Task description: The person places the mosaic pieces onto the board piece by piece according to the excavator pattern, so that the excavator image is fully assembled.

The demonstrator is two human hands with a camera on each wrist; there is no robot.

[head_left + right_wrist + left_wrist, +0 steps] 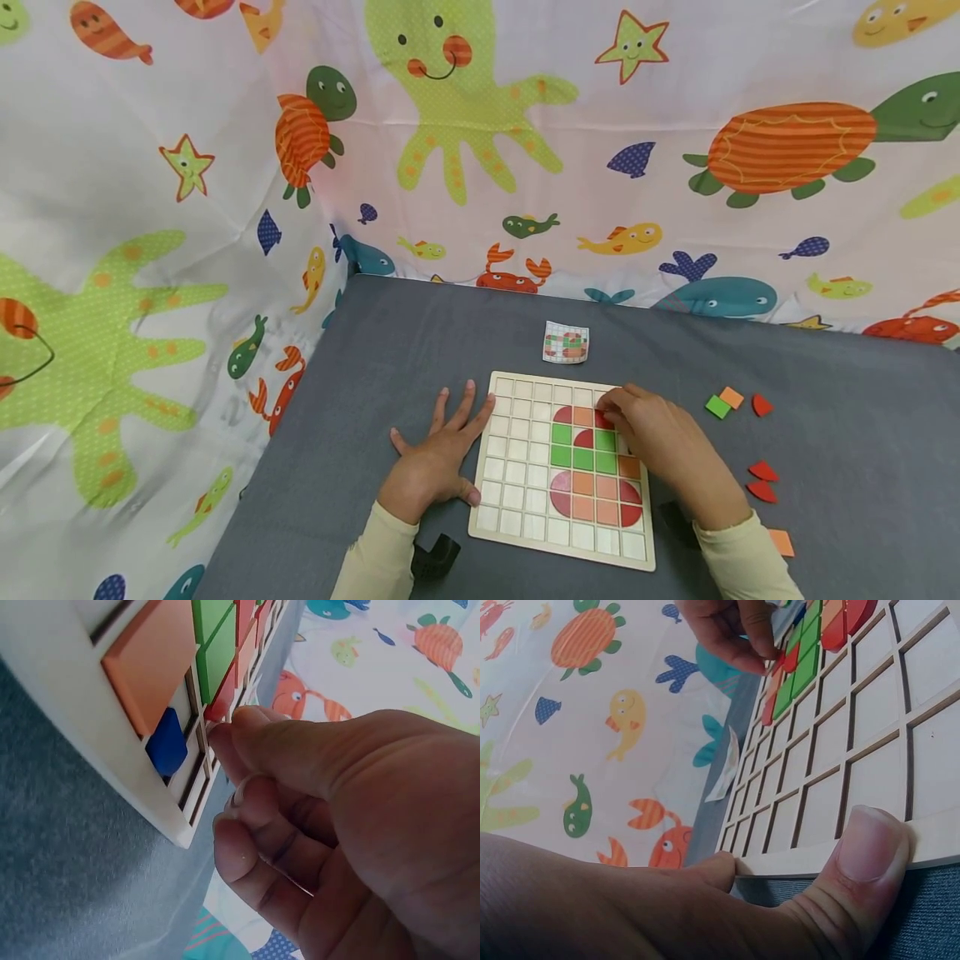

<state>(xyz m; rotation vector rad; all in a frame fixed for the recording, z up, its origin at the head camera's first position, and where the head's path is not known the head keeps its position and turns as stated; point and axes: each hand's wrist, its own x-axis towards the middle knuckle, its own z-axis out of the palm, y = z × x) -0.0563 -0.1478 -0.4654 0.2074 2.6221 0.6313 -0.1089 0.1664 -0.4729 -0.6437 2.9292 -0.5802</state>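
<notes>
A wooden grid board (517, 523) lies on the grey cloth, its right half partly filled with green, orange, pink and red tiles. At its upper right my right hand (663, 437) pinches a red rounded tile (221, 699) between thumb and forefinger, with the tile low at a grid cell. The other fingers curl in. Near that hand, an orange square tile (150, 667) and a small blue piece (167, 746) sit at the board's edge. My left hand (431, 471) spreads its fingers along the left side, the thumb (870, 851) touching the frame.
A small printed pattern card (566, 342) lies beyond the board. To the right are loose tiles: a green square (717, 407), orange squares (731, 397) and several red rounded pieces (763, 471). A curtain with sea animals (487, 108) hangs behind and at the left.
</notes>
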